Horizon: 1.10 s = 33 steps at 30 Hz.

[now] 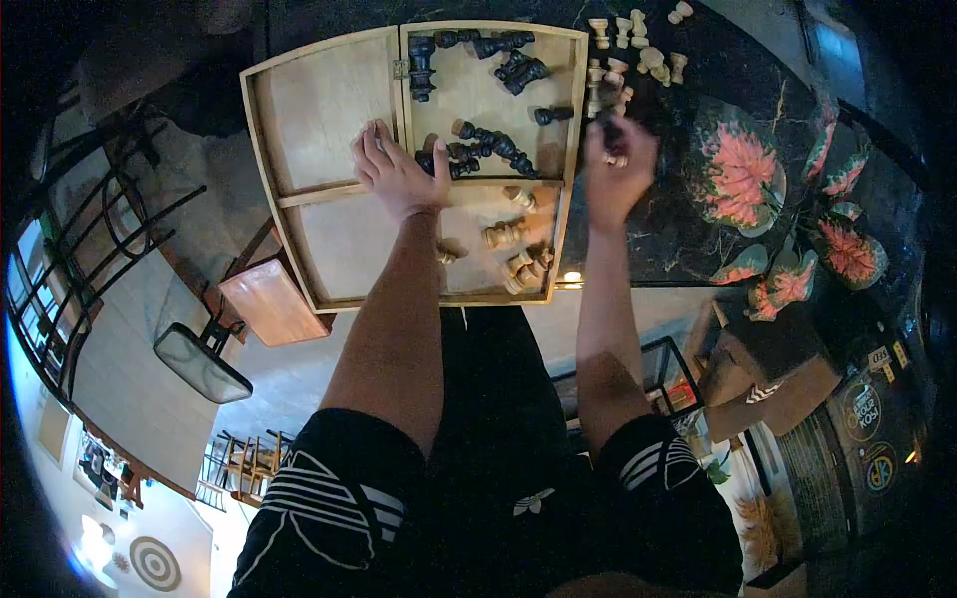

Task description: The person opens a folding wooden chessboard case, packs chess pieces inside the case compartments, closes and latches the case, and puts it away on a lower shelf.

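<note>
An open wooden chess box [334,186] lies in front of me, split into compartments. Dark chess pieces [493,145] lie scattered in its upper right part, and several light chess pieces [505,234] lie in the lower right part. My left hand [399,174] rests over the box's middle divider, fingers stretched and thumb apart, beside the dark pieces; nothing shows in it. To the right of the box, my right hand [620,174] is over the dark tabletop with its fingers curled, close to a group of light chess pieces [653,65]. What its fingers hold is blurred.
The dark marbled table [668,239] carries a plant with pink and green leaves [743,169] on the right. A brown cardboard box [768,369] stands below the table edge at right. Left of me are a chair [204,359] and a wooden surface [274,299].
</note>
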Available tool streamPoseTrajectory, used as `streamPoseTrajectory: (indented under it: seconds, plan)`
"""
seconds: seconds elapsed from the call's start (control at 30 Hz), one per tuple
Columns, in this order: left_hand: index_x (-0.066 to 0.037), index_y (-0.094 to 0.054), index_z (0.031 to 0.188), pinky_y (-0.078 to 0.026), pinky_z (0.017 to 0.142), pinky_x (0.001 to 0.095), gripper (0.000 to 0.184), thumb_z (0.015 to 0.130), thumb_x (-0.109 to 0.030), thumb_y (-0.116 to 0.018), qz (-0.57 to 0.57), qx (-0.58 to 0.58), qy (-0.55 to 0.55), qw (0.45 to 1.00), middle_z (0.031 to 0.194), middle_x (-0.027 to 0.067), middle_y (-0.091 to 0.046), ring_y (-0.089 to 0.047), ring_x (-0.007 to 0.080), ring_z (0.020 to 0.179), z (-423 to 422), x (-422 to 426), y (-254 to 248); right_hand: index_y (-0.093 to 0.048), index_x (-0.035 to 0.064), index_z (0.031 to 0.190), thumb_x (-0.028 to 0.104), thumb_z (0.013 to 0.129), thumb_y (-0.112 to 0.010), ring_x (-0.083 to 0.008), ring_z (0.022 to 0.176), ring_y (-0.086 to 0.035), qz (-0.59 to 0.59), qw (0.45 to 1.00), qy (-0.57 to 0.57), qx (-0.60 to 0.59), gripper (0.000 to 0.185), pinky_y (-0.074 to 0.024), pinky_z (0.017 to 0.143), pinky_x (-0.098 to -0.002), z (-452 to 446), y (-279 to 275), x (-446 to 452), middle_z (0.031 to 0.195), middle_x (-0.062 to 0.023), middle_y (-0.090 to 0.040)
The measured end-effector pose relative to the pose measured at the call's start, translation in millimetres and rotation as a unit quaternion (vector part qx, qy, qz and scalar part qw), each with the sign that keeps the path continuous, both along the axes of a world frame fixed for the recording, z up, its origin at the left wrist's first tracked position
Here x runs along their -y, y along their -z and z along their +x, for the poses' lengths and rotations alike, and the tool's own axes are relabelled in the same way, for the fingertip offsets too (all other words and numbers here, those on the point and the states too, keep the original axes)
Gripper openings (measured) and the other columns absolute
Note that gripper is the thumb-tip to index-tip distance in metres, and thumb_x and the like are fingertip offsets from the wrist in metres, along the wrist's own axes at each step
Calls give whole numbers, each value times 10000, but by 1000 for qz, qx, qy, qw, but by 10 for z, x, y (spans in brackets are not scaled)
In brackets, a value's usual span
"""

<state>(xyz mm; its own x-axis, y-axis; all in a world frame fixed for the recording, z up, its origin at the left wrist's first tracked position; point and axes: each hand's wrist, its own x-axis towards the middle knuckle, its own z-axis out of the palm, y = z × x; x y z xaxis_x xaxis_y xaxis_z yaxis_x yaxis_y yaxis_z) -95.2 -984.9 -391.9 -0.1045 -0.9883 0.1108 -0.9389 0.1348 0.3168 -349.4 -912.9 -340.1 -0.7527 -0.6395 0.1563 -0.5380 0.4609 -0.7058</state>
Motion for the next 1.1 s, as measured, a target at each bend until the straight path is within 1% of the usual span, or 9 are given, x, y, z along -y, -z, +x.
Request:
streamPoseTrajectory:
  seconds: [0.13,0.33,0.5,0.57,0.6,0.7,0.83,0.93,1.1]
  plan:
    - [46,-421,1460,-266,1139,604,877,901,-610,-584,5,14,0,1000,1508,210,-392,-306,428,1439,-11,9,1,-699,83,1098,116,830,-770,-338,1020,-663,-3,984,-180,-13,280,-536,853,-423,385,111,-30,1084,-141,-685]
    - [23,-407,1479,-261,1143,610,870,902,-600,-595,24,7,-1,1000,1510,222,-384,-295,430,1449,-10,12,-10,-686,110,1144,167,815,-781,-310,1096,-629,101,973,-205,-43,347,-453,968,-458,370,116,111,1142,-104,-673]
    - [17,-404,1481,-253,1149,613,872,895,-595,-611,22,8,0,1000,1521,229,-379,-292,443,1451,8,8,-8,-677,117,1169,161,829,-767,-326,1136,-586,63,970,-233,-43,355,-427,996,-461,196,-76,153,1181,-107,-655]
    - [17,-398,1484,-251,1150,613,876,894,-595,-611,24,12,-4,1000,1522,230,-380,-292,443,1452,4,19,2,-674,98,1157,151,835,-766,-344,1145,-575,43,988,-139,-47,339,-424,1008,-465,-2,-62,50,1174,-129,-649]
    - [17,-393,1487,-249,1152,612,881,893,-594,-612,28,24,-4,999,1523,231,-381,-293,442,1453,-4,2,-7,-679,69,1142,98,840,-775,-316,1011,-622,47,986,-113,-111,318,-515,854,-424,-150,-22,16,1120,-135,-658]
    - [13,-384,1493,-250,1152,609,884,892,-596,-607,12,12,-3,1000,1520,229,-385,-292,439,1455,4,4,3,-647,38,1160,96,861,-758,-322,919,-628,94,991,30,-89,324,-526,811,-416,-411,55,-72,1093,-140,-655]
    - [36,-388,1482,-253,1153,600,883,893,-587,-603,25,39,-2,999,1514,232,-388,-310,434,1438,-19,9,-44,-608,38,1218,169,881,-745,-368,1015,-679,229,965,130,-12,387,-539,869,-440,-491,-6,-19,1138,-182,-690]
    - [46,-403,1475,-254,1152,601,877,888,-573,-612,15,8,2,1000,1506,239,-393,-319,437,1429,-11,11,-44,-626,22,1209,220,886,-740,-384,1081,-676,179,968,81,-159,396,-540,910,-448,-674,386,-195,1154,-209,-694]
    - [50,-413,1472,-259,1144,614,879,878,-558,-636,20,21,-3,1000,1498,245,-400,-310,451,1429,1,2,12,-670,-15,1153,188,854,-764,-372,1033,-682,146,981,77,-105,374,-550,893,-450,-645,409,-235,1131,-206,-694]
